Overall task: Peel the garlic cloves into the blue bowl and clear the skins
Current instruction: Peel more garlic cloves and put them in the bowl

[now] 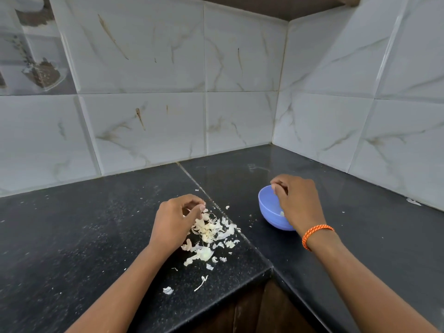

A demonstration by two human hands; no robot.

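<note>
While the right hand (296,203) hangs over the round blue plastic bowl (269,207), garlic waits.
Its grip is curled, contents unclear; the left hand (176,218) pinches papery garlic skin (200,209) above the pale skin pile (211,233) on the black stone table (84,236).

A black counter (72,231) with tiny white specks runs along two walls and meets in a corner. A thin seam (192,179) cuts across it. The walls are covered in big white tiles (144,56) with thin brown lines like marble. One tile (28,44) at the top left has a picture on it, with a brown heap in a glass. A small white scrap (412,201) lies on the counter by the right wall. Brown wood (259,308) shows under the counter edge. A dark shelf (276,6) sits above the tiles.
</note>
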